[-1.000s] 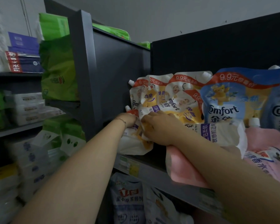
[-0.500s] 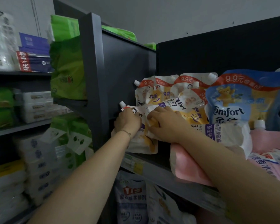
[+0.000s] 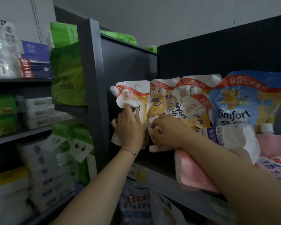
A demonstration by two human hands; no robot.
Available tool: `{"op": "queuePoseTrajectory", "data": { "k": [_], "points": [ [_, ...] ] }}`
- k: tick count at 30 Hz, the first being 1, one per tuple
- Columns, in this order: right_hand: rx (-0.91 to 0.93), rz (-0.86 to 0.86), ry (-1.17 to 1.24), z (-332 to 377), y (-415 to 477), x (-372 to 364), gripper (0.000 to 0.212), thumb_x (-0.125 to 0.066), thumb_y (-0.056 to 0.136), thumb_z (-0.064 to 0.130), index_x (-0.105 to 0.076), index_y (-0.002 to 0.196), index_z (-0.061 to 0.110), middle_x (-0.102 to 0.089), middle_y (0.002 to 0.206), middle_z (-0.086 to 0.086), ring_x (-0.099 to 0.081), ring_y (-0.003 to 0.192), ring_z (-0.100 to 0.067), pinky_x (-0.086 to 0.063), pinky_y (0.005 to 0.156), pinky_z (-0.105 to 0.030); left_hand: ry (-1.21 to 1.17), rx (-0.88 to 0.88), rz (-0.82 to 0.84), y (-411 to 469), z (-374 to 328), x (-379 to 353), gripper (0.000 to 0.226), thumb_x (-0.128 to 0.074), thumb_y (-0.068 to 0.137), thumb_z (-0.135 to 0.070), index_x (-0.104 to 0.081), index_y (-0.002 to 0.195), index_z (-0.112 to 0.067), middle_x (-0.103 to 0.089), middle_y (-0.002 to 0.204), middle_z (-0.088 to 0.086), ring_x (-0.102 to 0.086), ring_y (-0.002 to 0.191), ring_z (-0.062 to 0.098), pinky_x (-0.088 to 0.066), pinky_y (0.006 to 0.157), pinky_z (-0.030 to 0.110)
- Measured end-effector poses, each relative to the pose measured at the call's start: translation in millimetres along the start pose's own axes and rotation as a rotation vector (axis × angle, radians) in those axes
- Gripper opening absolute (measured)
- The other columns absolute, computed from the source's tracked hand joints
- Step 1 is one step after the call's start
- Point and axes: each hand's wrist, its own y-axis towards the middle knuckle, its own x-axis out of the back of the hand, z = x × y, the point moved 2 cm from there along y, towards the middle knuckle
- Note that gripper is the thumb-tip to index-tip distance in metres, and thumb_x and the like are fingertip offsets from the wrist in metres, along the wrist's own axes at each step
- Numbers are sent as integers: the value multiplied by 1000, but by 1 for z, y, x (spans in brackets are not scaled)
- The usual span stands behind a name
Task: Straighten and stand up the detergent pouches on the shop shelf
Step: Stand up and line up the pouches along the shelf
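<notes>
Right now the left hand [image 3: 130, 129] grips the upright yellow pouch [image 3: 133, 98], well to the left of the blue pouch [image 3: 234, 109]. Its fingers lie up the pouch's front and its thumb hooks round the left edge. That pouch stands on end against the dark side panel [image 3: 128, 65], with its white spout at the top corner farthest from the blue pouch. The right hand [image 3: 167, 132] is nearer the blue pouch, below and to the left of it, and its curled fingers clutch the lower corner of the tilted yellow pouch [image 3: 190, 117]. This one leans slantwise, and its upper end meets the blue pouch's left edge. Behind the two held pouches, more yellow pouches [image 3: 162, 98] stand in a row that runs up to the blue pouch. Under the blue pouch a white pouch [image 3: 230, 137] lies on its side. Lower still, a pink pouch [image 3: 193, 174] hangs over the front edge of the shelf [image 3: 167, 184], beneath the right forearm.
</notes>
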Motion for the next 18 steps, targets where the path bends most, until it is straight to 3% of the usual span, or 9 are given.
{"op": "queuePoseTrajectory", "data": {
  "k": [3, 10, 18],
  "points": [
    [5, -7, -5, 1, -2, 0, 32, -46, 96, 34, -60, 121, 20, -50, 126, -5, -41, 121, -26, -35, 100, -46, 44, -81, 4, -16, -5, -1, 12, -54, 92, -20, -56, 99, -11, -65, 92, 7, -60, 88, 27, -38, 83, 43],
    [27, -4, 5, 4, -5, 1, 28, -49, 93, 33, -62, 116, 22, -51, 122, -4, -42, 119, -24, -36, 96, -43, 50, -136, 126, -45, -3, 20, 33, -64, 88, -22, -49, 116, -12, -58, 111, 8, -52, 101, 25, -33, 79, 38],
    [2, -56, -38, 6, -10, 6, 33, -44, 96, 34, -60, 118, 16, -53, 126, -6, -42, 122, -26, -33, 100, -44, -24, -106, 413, -45, 7, 39, 66, -67, 86, -19, -30, 141, -16, -40, 139, 3, -33, 128, 22, -31, 101, 44]
  ]
}}
